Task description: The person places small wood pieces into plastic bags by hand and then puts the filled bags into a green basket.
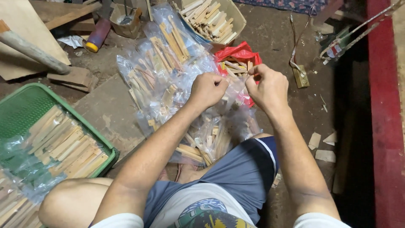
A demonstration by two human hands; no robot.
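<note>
Above the lap, both hands meet over a clear bag [230, 99] of wood sticks, held up between them just in front of a red bag [240, 52]. Left hand [207, 89] is curled into a loose fist, fingers pinching the bag's top edge. Right hand [266, 86] is likewise closed, thumb and fingertips pinched on the bag's neck, possibly on a thin tie, too small to tell. Hands are close together, almost touching. Below and left of them lies a pile of clear bags [162, 67] filled with sticks, spread across the dirt floor [105, 112] and reaching to the person's knee. Behind the pile sits a cardboard box [233, 17] packed with sticks on end, touching the red bag. At far left a green basket [25, 103] holds loose flat sticks, with a crumpled clear bag over its near corner. A wooden handle [31, 50] lies over a board at upper left, near a red-and-yellow tube [98, 36]. Wood scraps [322, 145] lie on the floor at right, beside a red beam [386, 126].
</note>
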